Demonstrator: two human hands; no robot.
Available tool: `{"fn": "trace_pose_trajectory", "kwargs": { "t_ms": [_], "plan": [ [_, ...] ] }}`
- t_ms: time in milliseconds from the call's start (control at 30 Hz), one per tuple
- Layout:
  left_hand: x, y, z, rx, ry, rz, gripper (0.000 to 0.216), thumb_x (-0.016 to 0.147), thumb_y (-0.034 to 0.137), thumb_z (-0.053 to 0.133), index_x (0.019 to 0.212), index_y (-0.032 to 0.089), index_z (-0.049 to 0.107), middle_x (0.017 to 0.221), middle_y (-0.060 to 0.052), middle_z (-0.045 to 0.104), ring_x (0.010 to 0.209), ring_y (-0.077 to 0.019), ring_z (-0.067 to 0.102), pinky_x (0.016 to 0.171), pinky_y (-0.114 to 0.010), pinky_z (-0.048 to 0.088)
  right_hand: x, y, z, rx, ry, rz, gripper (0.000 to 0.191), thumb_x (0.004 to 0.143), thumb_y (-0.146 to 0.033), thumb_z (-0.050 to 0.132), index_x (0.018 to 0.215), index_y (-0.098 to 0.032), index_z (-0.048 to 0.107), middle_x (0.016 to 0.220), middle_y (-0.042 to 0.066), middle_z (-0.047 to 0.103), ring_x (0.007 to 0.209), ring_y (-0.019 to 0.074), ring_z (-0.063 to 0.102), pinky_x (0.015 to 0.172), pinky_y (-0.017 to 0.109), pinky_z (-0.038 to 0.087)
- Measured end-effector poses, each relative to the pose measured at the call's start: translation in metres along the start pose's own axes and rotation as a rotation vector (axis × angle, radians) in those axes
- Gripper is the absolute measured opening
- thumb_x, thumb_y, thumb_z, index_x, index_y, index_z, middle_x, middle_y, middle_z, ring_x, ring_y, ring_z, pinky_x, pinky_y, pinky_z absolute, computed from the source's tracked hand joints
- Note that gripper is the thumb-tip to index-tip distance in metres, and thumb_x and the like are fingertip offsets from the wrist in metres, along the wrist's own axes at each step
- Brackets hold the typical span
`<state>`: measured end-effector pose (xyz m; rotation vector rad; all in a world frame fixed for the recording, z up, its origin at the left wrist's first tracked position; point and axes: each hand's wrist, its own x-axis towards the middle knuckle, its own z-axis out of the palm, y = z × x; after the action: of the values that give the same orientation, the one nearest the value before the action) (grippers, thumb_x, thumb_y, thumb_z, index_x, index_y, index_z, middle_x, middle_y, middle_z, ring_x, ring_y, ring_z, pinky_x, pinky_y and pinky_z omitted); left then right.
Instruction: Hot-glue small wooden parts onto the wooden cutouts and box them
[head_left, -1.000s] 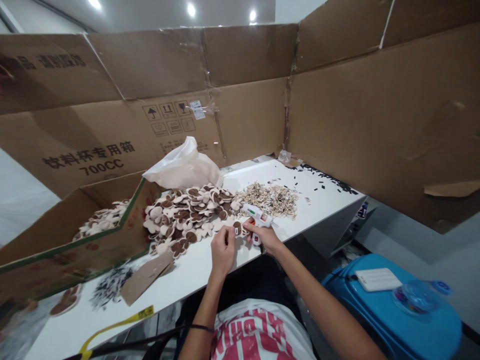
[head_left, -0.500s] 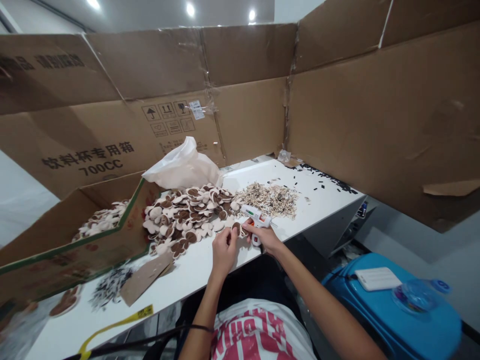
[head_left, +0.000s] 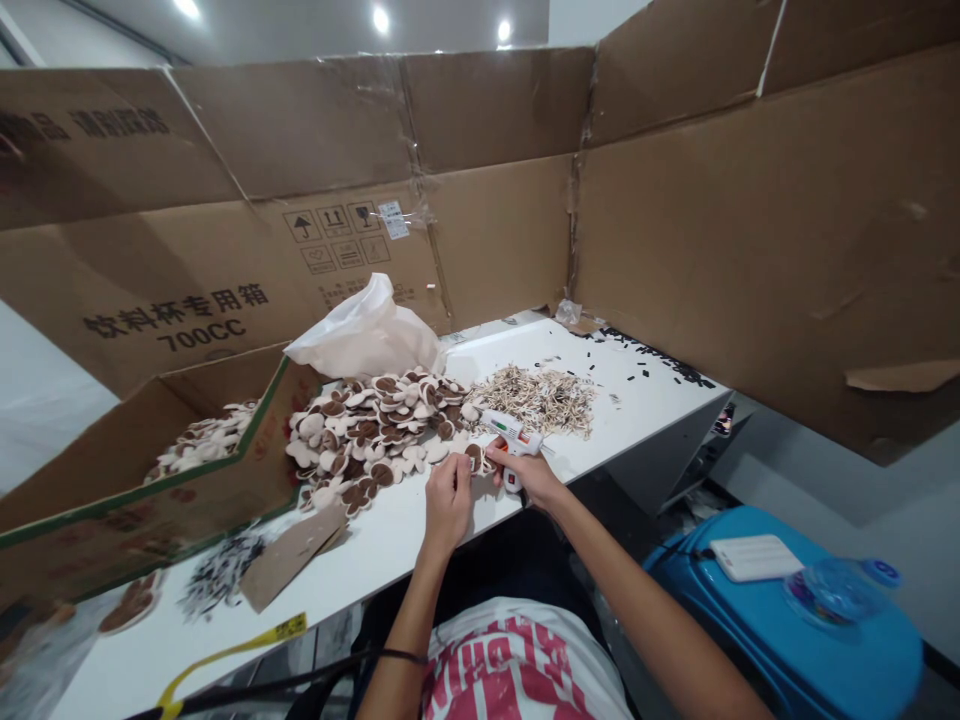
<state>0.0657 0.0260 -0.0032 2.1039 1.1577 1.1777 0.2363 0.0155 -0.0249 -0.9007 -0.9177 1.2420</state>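
Note:
A small brown and cream felt patch [head_left: 475,459] sits between my two hands, just above the table's front edge. My left hand [head_left: 448,494] is closed, its fingertips pinched at the patch's left side. My right hand [head_left: 531,477] is closed around a white hot glue gun [head_left: 514,430] with an orange trigger. Its thumb reaches left onto the patch's right edge, where a pale loop shows. The glue gun's nozzle points right. Behind my hands lies a heap of brown and cream felt patches [head_left: 375,430], beside a pile of thin pale pieces [head_left: 536,398].
A cardboard box [head_left: 255,455] of patches stands left, with a white bag [head_left: 367,335] behind the heap. Tall cardboard walls [head_left: 495,230] enclose the table [head_left: 637,410]. Black bits [head_left: 660,358] lie far right. A blue stool [head_left: 847,650] holds a bottle [head_left: 832,590] and a white device [head_left: 756,558].
My left fingers have shifted very slightly against the patch, showing a little more of its brown face. The glue gun and my right hand look almost unmoved.

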Motion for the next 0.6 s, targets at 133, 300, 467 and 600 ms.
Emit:
{"fn": "trace_pose_trajectory", "kwargs": {
  "t_ms": [133, 300, 467, 600],
  "plan": [
    [0.0005, -0.0010, 0.0003, 0.009, -0.017, 0.007, 0.048, 0.109, 0.050, 0.039, 0.072, 0.023, 0.050, 0.070, -0.001, 0.057, 0.072, -0.0191, 0.055, 0.070, -0.031, 0.039, -0.0009, -0.0005, -0.0005, -0.006, -0.013, -0.006, 0.041, 0.075, -0.055, 0.090, 0.082, -0.020, 0.069, 0.067, -0.001, 0.068, 0.049, 0.0144, 0.063, 0.050, 0.025, 0.047],
    [0.0013, -0.0031, 0.0012, 0.034, 0.000, 0.016, 0.046, 0.108, 0.047, 0.043, 0.070, 0.022, 0.051, 0.069, 0.000, 0.055, 0.070, -0.0180, 0.053, 0.070, -0.031, 0.038, -0.0013, 0.0001, -0.0012, -0.004, -0.042, -0.019, 0.039, 0.077, -0.053, 0.089, 0.082, -0.020, 0.069, 0.068, -0.001, 0.069, 0.050, 0.0142, 0.063, 0.051, 0.025, 0.047],
    [0.0012, -0.0044, 0.0017, 0.082, 0.013, 0.040, 0.045, 0.107, 0.046, 0.046, 0.069, 0.022, 0.047, 0.067, 0.001, 0.051, 0.068, -0.0177, 0.048, 0.070, -0.032, 0.036, -0.0007, 0.0009, -0.0016, -0.018, -0.045, -0.010, 0.041, 0.076, -0.056, 0.089, 0.081, -0.020, 0.069, 0.069, -0.001, 0.069, 0.050, 0.0140, 0.063, 0.050, 0.025, 0.047],
    [0.0013, -0.0039, 0.0015, 0.112, 0.018, 0.071, 0.045, 0.107, 0.044, 0.046, 0.068, 0.022, 0.045, 0.067, 0.000, 0.050, 0.068, -0.0181, 0.047, 0.072, -0.033, 0.036, 0.0003, 0.0015, -0.0017, -0.036, -0.043, -0.009, 0.042, 0.075, -0.057, 0.089, 0.082, -0.020, 0.069, 0.068, -0.001, 0.069, 0.051, 0.0144, 0.063, 0.050, 0.025, 0.047]
  ]
}}
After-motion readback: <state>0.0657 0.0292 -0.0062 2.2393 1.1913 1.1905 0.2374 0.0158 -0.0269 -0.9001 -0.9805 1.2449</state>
